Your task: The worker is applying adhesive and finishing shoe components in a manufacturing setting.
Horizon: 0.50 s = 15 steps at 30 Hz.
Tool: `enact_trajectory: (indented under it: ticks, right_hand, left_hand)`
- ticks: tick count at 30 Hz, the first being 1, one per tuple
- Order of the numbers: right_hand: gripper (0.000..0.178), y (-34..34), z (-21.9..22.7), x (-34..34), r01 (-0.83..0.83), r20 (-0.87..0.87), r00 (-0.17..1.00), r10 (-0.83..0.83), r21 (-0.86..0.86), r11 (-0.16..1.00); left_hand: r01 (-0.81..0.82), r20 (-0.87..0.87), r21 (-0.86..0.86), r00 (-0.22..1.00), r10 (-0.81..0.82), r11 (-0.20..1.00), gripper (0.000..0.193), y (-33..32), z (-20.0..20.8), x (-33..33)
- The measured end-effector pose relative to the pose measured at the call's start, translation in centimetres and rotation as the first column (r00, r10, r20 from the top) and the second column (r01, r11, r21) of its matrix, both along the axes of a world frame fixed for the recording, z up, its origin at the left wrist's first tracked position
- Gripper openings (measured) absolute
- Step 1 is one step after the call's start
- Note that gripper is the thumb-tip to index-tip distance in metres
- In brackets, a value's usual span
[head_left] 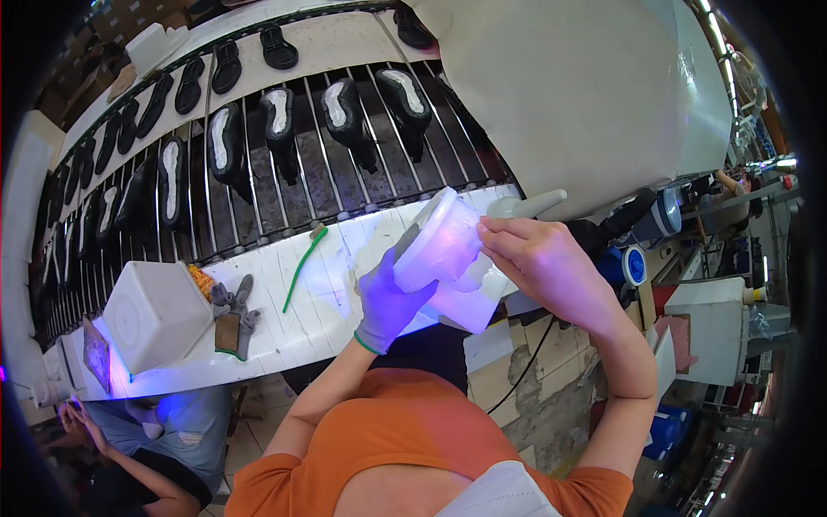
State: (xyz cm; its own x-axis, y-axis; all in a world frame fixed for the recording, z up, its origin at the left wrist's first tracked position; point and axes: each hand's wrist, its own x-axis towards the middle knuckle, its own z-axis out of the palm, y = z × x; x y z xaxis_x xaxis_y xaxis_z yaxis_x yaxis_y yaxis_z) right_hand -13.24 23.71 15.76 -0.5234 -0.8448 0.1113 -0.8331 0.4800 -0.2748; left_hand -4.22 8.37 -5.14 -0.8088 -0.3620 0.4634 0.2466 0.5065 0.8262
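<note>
My left hand [385, 303], in a pale glove with a green cuff, grips a white plastic tub [444, 246] from its left side. The tub is tilted and lit violet. At its right edge are the closed, bare fingers of my right hand [538, 258]; whatever lies between them is too hidden to name. Just behind those fingers shows a white tapered nozzle [543, 203], pointing right. Another white container [469, 308] stands below the tub, partly covered by it. Left of my gloved hand, a brush with a green handle [301, 274] lies on the white ledge [280, 340].
Beyond the ledge runs a rack of metal rods [297, 164] carrying black shoe uppers [228, 146] with white bottoms; black soles [277, 47] line its far side. A white square bucket [159, 317] and a grey glove [243, 302] sit left. Another person's hand [82, 422] shows lower left.
</note>
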Motion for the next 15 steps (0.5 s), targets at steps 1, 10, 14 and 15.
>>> enact_trajectory:
  ticks: [1,10,14,15]
  right_hand:
    - [0.019,0.1,0.0,0.1,-0.042,-0.063,0.997,0.042,0.014,0.999]
    - [0.014,0.5,-1.9,-0.8,0.006,-0.026,1.000,-0.010,-0.146,0.989]
    - [0.010,0.6,-1.7,-0.6,-0.061,-0.003,0.998,0.063,-0.295,0.954]
    - [0.010,0.6,-1.7,-0.4,-0.062,-0.003,0.998,0.064,-0.296,0.953]
  left_hand:
    - [-0.007,-0.006,-0.007,1.000,0.007,1.000,0.082,0.0,0.1,0.0]
    - [-0.043,0.065,-0.014,0.997,0.044,0.999,0.078,0.1,0.4,0.0]
    - [-0.041,0.153,0.019,0.988,0.037,0.999,0.079,0.2,0.5,0.0]
    - [-0.030,0.142,0.043,0.990,0.023,0.999,0.079,0.2,0.7,0.0]
